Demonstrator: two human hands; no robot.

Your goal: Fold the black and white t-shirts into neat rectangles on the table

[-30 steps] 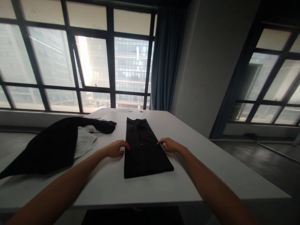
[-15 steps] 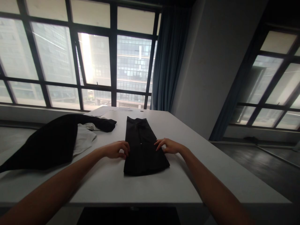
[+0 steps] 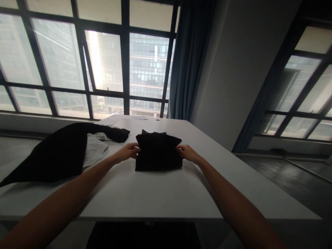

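Observation:
A black garment (image 3: 157, 152), folded into a narrow strip, lies on the white table (image 3: 160, 193) in front of me. Its near part is lifted and doubled back over the far part. My left hand (image 3: 129, 151) pinches the garment's left edge. My right hand (image 3: 186, 153) pinches its right edge. Both hands hold the raised fold a little above the table.
A large black cloth (image 3: 57, 154) with a white garment (image 3: 94, 150) under it lies on the table's left side. Papers (image 3: 116, 120) rest at the far edge by the windows. A blue curtain (image 3: 188, 62) hangs behind. The table's right edge drops to the floor.
Both hands gripped the garment's side edges, lifted its near half and carried it away from me over the far half. The garment now looks about half as long.

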